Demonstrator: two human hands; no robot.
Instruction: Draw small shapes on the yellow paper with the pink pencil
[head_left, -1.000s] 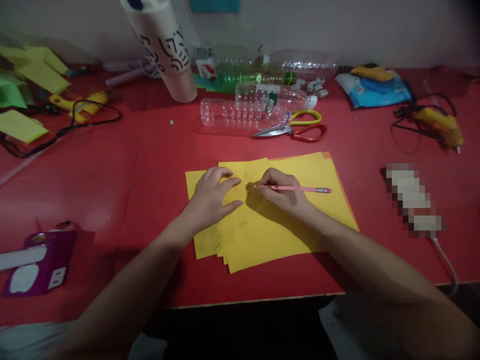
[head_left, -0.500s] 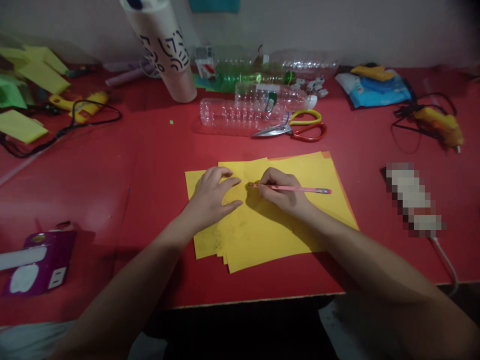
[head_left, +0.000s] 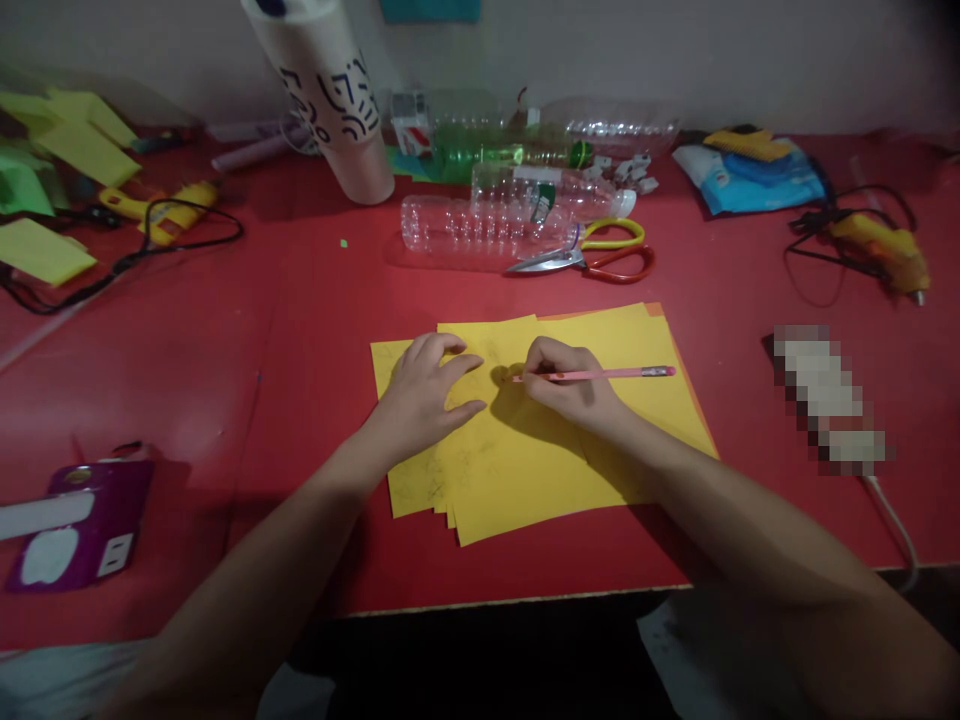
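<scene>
Several overlapping sheets of yellow paper [head_left: 525, 480] lie on the red table in front of me, with faint dark pencil marks on their left part. My left hand [head_left: 429, 388] rests on the left side of the sheets, its fingers spread and nothing in them. A pink pencil [head_left: 626, 373] is pinched in my right hand [head_left: 564, 380], near the middle of the paper. Its tip points left and its eraser end points right. Whether the tip touches the paper I cannot tell.
Beyond the paper lie scissors [head_left: 581, 258] with yellow and red handles and clear plastic bottles [head_left: 480, 228]. A white tumbler [head_left: 330, 110] stands behind. Yellow glue guns [head_left: 881, 250] lie at both sides. A purple box [head_left: 90, 520] is at left, a blurred-out object [head_left: 825, 390] with a cable at right.
My right hand has shifted slightly to the right with the pencil, whose tip is now a little farther from my left hand. My left hand stays in place.
</scene>
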